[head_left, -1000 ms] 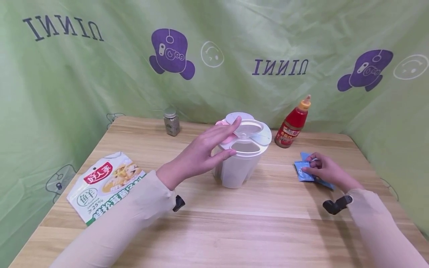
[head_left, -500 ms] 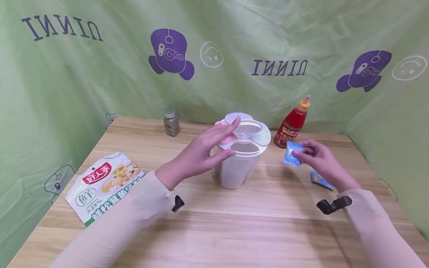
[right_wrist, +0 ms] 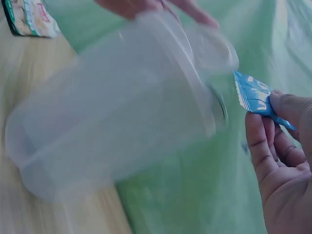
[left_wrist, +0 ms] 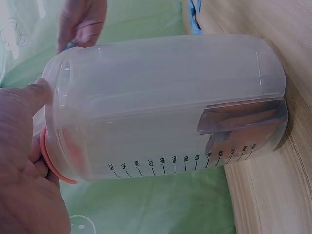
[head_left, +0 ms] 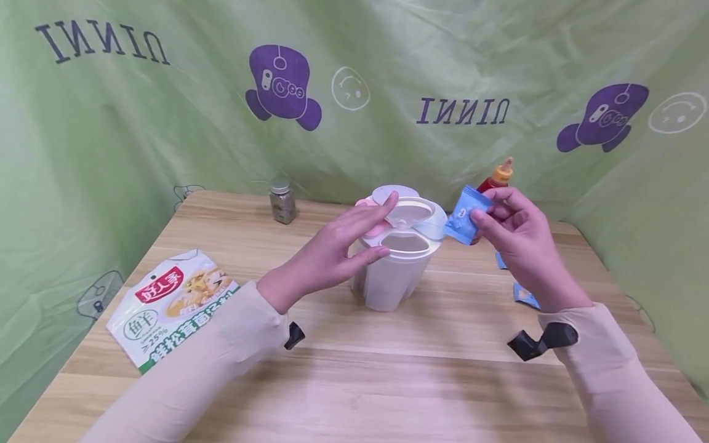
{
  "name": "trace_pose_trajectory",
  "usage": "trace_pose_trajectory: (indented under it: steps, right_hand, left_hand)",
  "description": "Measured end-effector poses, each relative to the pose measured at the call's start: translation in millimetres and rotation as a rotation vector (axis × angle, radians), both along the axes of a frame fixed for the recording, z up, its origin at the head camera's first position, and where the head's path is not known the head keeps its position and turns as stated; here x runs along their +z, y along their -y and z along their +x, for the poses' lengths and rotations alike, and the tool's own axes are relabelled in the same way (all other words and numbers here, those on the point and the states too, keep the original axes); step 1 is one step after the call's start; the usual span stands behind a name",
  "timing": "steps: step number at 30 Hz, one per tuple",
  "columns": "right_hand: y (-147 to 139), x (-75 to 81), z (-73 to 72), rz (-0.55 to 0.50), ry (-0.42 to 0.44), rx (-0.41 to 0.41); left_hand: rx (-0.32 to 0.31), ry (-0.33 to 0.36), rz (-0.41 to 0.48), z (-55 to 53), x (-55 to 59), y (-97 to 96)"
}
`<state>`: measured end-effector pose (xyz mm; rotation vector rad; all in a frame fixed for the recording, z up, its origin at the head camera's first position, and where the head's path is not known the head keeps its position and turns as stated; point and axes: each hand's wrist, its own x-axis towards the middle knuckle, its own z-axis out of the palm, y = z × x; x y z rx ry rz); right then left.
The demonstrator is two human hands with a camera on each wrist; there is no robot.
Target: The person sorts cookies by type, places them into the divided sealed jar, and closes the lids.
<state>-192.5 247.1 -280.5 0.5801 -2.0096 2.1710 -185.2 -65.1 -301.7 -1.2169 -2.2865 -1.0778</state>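
A translucent plastic canister [head_left: 390, 283] with a multi-part lid stands mid-table. My left hand [head_left: 335, 249] rests on its lid with fingers extended, thumb by the front rim. Through the wall, in the left wrist view, brown-red packets [left_wrist: 239, 124] show low in one compartment, beside a printed scale. My right hand [head_left: 517, 237] pinches a small blue sachet [head_left: 464, 215] between thumb and fingers, right of the lid. The sachet's lower corner overlaps the lid's edge in the head view. A clear flap [right_wrist: 212, 48] stands out from the lid in the right wrist view.
Two more blue packets [head_left: 526, 296] lie on the table behind the right wrist. A red sauce bottle [head_left: 495, 182] is partly hidden by the right hand. At the back left stands a spice jar [head_left: 283, 205]; a white food pouch [head_left: 172, 307] lies under the left forearm.
The right hand picked the blue sachet up off the table and carried it up and left to the canister's lid. My left hand has stayed on the lid.
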Motion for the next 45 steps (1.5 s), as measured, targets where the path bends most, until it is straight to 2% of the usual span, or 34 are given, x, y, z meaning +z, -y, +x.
trace_pose_trajectory:
  steps: [7, 14, 22, 33, 41, 45]
  right_hand:
    - [37.3, 14.2, 19.9, 0.050, -0.083, -0.036]
    - [53.8, 17.1, 27.4, 0.327, -0.247, -0.104]
    - [55.4, 10.2, 25.3, 0.490, -0.286, -0.030]
    - [52.3, 4.4, 25.0, 0.624, -0.366, 0.020]
    - [49.2, 4.6, 22.8, 0.757, -0.555, 0.045]
    - [48.0, 5.0, 22.8, 0.786, -0.596, 0.062]
  left_hand:
    - [-0.021, -0.018, 0.007, -2.7, -1.7, -1.6]
    - [-0.027, -0.006, 0.013, -3.4, -1.5, -0.7]
    - [-0.029, -0.019, 0.019, -4.4, -2.1, 0.0]
    - [-0.032, -0.004, 0.014, -3.6, -1.1, 0.1]
    - [-0.028, -0.001, 0.013, -4.8, -2.9, -0.5]
    - [-0.029, -0.008, 0.017, -4.8, -2.2, -0.2]
